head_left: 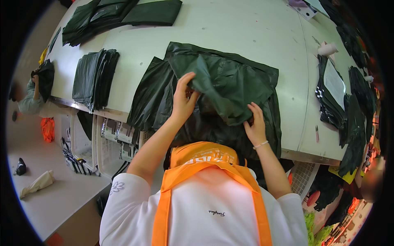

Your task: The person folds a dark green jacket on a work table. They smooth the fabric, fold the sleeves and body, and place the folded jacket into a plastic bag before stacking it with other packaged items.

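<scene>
A dark green, thin, slightly shiny piece of fabric point(217, 96) lies on the white table in front of me, partly lifted and folded over. My left hand point(183, 101) pinches the raised flap near its left edge. On the other side, my right hand point(256, 128) has its fingers closed at the flap's lower right corner. More layers of the same fabric spread beneath and to the left, with pleated folds, and hang over the table's near edge toward my orange apron point(205, 155).
A folded dark green stack point(95, 78) sits left on the table point(230, 24); larger piles point(152, 13) lie at the far left. To the right are a white thread cone point(327, 49) and dark garments point(330, 98). White baskets point(108, 153) stand below the edge. Another person point(32, 100) works at far left.
</scene>
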### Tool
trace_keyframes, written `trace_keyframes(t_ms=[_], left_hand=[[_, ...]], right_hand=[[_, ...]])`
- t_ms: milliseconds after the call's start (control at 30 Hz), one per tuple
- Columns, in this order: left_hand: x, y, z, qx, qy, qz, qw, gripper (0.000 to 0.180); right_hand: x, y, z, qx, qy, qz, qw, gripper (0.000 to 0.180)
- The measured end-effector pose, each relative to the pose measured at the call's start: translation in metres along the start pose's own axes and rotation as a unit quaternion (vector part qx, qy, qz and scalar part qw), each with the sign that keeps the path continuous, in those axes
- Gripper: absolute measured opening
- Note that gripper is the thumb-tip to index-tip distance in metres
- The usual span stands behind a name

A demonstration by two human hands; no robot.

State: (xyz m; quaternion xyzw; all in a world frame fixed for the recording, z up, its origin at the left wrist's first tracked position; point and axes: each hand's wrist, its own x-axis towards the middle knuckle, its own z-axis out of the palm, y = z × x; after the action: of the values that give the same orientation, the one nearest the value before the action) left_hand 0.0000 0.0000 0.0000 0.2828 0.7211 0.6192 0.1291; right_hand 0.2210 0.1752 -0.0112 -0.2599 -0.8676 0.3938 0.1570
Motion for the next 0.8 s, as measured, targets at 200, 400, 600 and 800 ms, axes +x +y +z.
trace_keyframes(t_ms=[200,400,600,800], left_hand=[[0.064,0.008,-0.061,0.292,-0.049,0.052,0.954,0.019],[0.043,0.024,-0.028,0.394,0.003,0.291,0.872,0.024],[-0.037,-0.005,0.052,0.327,-0.178,0.257,0.892,0.024],[-0.040,0.022,0.015,0.243,-0.148,0.397,0.873,0.026]], right_hand=[[0.030,0.019,-0.033,0.161,0.135,0.114,0.971,0.017],[0.055,0.059,-0.044,0.112,-0.038,0.154,0.981,0.024],[0.074,0.062,-0.053,0.103,-0.081,0.175,0.976,0.048],[0.109,0.078,-0.103,0.087,0.032,0.144,0.985,0.047]])
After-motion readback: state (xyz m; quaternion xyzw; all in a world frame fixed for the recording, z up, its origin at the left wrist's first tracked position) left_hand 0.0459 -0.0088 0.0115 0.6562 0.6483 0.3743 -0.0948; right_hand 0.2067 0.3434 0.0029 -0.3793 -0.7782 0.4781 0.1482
